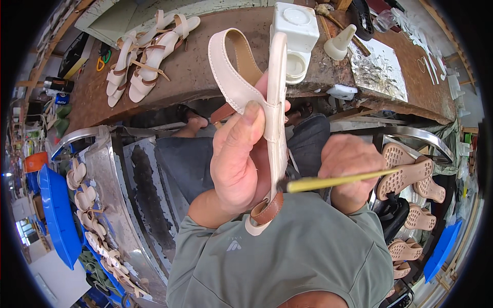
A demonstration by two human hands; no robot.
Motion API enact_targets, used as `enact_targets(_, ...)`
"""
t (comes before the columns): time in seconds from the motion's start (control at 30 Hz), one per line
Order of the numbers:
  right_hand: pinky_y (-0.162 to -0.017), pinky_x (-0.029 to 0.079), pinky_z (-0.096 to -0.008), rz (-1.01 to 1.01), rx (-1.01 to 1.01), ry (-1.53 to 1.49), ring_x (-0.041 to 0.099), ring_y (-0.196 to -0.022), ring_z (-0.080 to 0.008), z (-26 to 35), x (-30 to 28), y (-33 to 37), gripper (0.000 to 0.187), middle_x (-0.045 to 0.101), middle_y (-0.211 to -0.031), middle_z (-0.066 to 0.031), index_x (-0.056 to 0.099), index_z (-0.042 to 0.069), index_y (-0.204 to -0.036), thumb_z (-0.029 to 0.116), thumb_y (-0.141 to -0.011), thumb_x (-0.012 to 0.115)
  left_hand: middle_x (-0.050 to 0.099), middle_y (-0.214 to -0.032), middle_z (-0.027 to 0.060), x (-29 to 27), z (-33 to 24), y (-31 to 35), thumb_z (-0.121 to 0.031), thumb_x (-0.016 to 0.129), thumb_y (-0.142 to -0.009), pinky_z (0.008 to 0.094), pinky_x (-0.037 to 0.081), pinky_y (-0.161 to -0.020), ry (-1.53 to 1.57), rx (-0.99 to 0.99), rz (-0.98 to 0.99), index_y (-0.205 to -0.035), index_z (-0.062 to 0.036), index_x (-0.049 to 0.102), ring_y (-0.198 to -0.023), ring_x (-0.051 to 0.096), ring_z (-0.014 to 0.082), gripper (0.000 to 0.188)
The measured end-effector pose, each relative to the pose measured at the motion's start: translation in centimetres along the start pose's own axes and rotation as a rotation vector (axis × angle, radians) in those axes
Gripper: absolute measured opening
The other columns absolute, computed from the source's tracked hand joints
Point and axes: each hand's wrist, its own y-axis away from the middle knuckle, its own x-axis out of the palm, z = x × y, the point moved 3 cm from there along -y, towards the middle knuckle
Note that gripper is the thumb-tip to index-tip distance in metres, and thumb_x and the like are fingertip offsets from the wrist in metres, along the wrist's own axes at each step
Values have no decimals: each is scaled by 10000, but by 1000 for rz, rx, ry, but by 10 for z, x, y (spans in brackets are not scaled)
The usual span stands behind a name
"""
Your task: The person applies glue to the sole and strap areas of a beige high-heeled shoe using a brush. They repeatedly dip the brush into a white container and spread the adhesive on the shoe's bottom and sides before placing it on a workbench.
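Left hand [239,164] grips the cream sandal [267,118]; right hand [352,172] brushes beside it.

Finished cream strappy sandals [138,61] lie in a heap at the brown tabletop's [205,66] left end. A white square plastic container [295,36] stands near its front edge, a white cone-shaped nozzle [339,43] just beside it. Tan studded shoe soles [405,174] sit on a metal rack [426,138] at right.

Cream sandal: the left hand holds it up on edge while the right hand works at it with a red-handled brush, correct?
Not quite. The brush in the right hand has a yellow handle, not red, as the head view shows. The rest holds: the left hand holds the cream sandal up on edge.
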Motion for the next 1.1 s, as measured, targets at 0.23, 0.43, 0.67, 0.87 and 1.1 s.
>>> enact_targets(0.23,-537,466,-327,-66,-37,151,584,-566,-224,-2,-1,-8,129,645,-700,-146,644,-42,-800,66,-732,667,429,-1326,152,3,-1,1,-241,385,-958,220,386,-734,-62,56,-15,-1074,143,545,-893,509,91,431)
enact_targets(0.43,-529,464,-332,-68,-139,281,585,-577,-219,-5,-2,-17,153,645,-717,-134,631,-39,-866,34,-731,636,504,-1222,142,7,-1,3,-251,395,-953,235,379,-776,-26,64,-83,-1115,135,530,-924,504,102,440)
enact_targets(0.67,-516,462,-336,-22,-135,312,577,-563,-234,-1,-2,-21,131,627,-693,-132,635,-41,-832,-12,-708,605,554,-1115,121,5,2,3,-278,400,-948,259,408,-800,-30,35,14,-1222,102,449,-924,530,121,470)
enact_targets(0.87,-521,473,-322,16,-136,186,599,-556,-230,-1,3,-30,132,639,-704,-142,632,-65,-813,-14,-691,625,554,-1123,182,1,1,1,-310,369,-949,293,533,-638,-99,3,-72,-1273,27,408,-814,615,197,469)
enact_targets(1.1,-551,476,-310,14,-249,411,598,-595,-236,-15,-3,-58,146,655,-778,-150,653,-49,-845,-21,-702,652,561,-1110,198,-4,-2,-1,-307,343,-948,360,542,-628,64,-121,12,-1228,20,432,-793,628,226,440)
